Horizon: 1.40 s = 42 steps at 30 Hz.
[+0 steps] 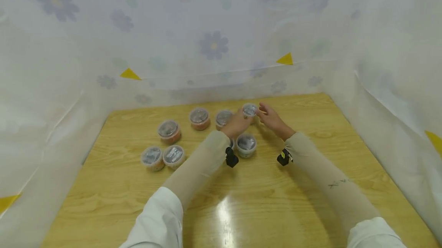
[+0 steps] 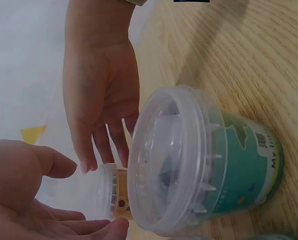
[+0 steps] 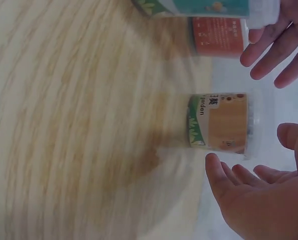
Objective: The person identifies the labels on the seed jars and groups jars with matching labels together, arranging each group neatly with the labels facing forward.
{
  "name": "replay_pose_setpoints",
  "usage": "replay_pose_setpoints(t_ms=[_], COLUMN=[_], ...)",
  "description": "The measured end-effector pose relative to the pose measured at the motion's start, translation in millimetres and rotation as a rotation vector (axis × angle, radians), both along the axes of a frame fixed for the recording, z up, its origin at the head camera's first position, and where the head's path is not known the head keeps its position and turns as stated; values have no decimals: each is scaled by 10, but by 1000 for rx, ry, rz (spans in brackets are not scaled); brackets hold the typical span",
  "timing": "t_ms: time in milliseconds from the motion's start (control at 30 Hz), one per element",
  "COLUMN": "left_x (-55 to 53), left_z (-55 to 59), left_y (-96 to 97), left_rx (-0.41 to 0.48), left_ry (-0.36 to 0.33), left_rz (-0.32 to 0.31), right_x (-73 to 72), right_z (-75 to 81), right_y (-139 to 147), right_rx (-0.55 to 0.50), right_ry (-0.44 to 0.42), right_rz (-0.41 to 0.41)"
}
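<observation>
A small clear-lidded tub with an orange-brown label (image 1: 249,110) stands upright at the back of the table, between the two hands. My left hand (image 1: 238,124) is on its left with fingers extended. On the other side, my right hand (image 1: 274,120) has its fingers spread; in the right wrist view its fingertips lie close to the orange-brown tub (image 3: 224,122), apparently without gripping it. Nearer me stands a teal-labelled tub (image 2: 239,165), large in the left wrist view. Beside the left hand is a red-labelled tub (image 3: 219,36). Another tub is mostly hidden behind the left wrist.
Farther left are more lidded tubs: one at the back (image 1: 199,119), one in front of it (image 1: 169,131), and a nearer pair, a left tub (image 1: 152,158) and a right tub (image 1: 174,156). Pale flowered sheeting (image 1: 214,21) surrounds the wooden table (image 1: 262,198) at back and sides.
</observation>
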<state>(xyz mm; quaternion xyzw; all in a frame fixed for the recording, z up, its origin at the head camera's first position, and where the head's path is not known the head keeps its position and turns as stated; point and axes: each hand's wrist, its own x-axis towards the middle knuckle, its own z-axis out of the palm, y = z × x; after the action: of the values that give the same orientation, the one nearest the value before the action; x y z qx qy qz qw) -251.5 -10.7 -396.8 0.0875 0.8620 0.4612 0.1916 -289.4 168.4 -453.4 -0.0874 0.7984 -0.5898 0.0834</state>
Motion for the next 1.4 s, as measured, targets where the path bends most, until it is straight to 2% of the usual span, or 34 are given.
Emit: replay_pose_setpoints(t_ms=[100,200,400,533,733,900,1033,1200,1300,1400], left_x=[-10,-40,-90,-63,50,200,301,394,429,483], left_z=[-53,-100,-166,-154,-22,115,201,298,339,391], left_y=[11,28,77,94,72,-14,-79,-140,-168,-191], left_rx=[21,14,60,117,155,250,316,408,460,516], left_ry=[-3,30,93,163,298,354,450,594,639,631], left_rz=[-13,-19,11,44,122,128,118,128,157,180], right_x=[-4,-9,39,91,238,446,625,742,795,863], right_z=[-53,-90,-95,-41,218,554,769,852,853,857], right_y=[-25,-47,-64,-80,-105,-164,-238,-307,-350,-392], right_rx=[-7,-40,-77,-74,-62,-176,-316,-442,-428,-363], right_ry=[-5,14,34,74,166,160,143,154,199,242], right_rz=[3,-1,-7,-64,-173,-197,-183,-171,-171,-182])
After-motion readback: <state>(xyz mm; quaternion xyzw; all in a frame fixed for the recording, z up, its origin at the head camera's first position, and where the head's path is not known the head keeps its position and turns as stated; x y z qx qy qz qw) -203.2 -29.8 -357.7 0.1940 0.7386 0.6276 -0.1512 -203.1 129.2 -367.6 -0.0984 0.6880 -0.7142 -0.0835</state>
